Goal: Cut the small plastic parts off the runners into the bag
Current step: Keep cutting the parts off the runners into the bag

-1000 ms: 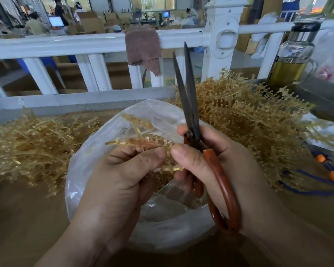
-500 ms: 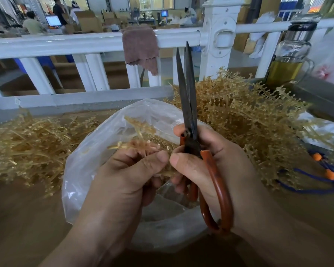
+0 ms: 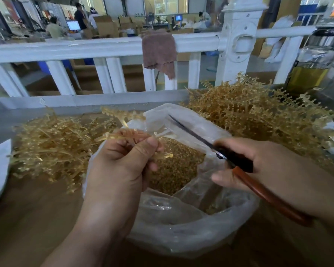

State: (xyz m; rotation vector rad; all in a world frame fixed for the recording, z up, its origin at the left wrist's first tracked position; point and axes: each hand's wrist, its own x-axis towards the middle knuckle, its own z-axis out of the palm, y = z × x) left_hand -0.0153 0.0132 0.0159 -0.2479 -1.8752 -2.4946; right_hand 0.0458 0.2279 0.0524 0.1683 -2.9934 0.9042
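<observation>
- Head view looks down on a brown surface [image 3: 27, 218] where a clear plastic bag [image 3: 181, 237] stands open in the middle.
- The left hand [image 3: 121, 170] is curled round a small bunch of runners [image 3: 127, 134], thumb pressed to the forefinger, and holds it over the bag's mouth.
- The right hand [image 3: 274, 164] grips the scissors [image 3: 228, 158] by their red-brown handles. The blades show as one dark line pointing up and left across the bag, apart from the bunch.
- Small amber cut parts [image 3: 177, 164] fill the bottom of the bag.
- A tall heap of runners [image 3: 258, 116] lies behind the bag on the right, and a flatter, strawlike heap [image 3: 52, 143] lies on the left.
- A white railing [image 3: 85, 49] runs behind, with a brown cloth [image 3: 159, 53] draped over it.
- A glass bottle [image 3: 314, 64] of yellow liquid stands at the far right.
</observation>
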